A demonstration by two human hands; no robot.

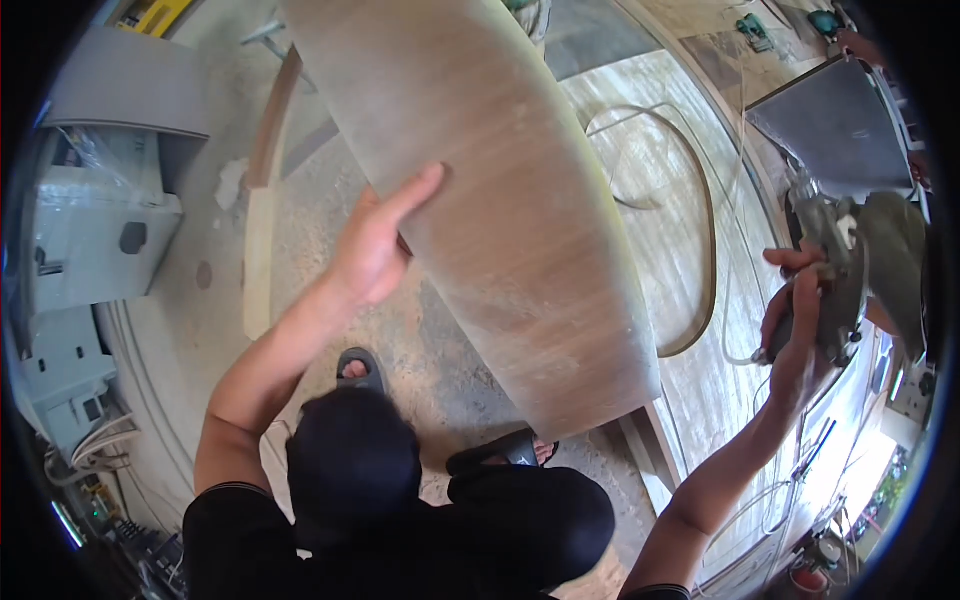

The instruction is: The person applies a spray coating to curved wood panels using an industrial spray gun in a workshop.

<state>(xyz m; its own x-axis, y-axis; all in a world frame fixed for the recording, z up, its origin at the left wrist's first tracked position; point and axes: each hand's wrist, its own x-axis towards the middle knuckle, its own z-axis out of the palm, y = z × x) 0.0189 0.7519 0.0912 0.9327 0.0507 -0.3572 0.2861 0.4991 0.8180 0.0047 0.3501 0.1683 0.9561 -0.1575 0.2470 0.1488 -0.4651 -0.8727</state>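
Observation:
A long, curved wooden panel (pixel 500 200) with a pale brown face slants across the middle, its near end above my feet. My left hand (pixel 375 245) grips the panel's left edge, the thumb lying on the face and the fingers hidden beneath. Away from the panel at the right, my right hand (pixel 800 310) is wrapped round a dark grey power tool (pixel 845 270). The tool's exact kind cannot be made out. On the worktable (pixel 680 400), between the panel and the tool, a thin brown strip (pixel 712 220) lies bent in a loop.
White machine housings (pixel 95 240) stand along the left. A narrow wooden board (pixel 262 220) is beside the panel. Cords run over the worktable. At the far right are a dark grey panel (pixel 830 125), a green power tool (pixel 755 33) and another person's hand (pixel 860 45).

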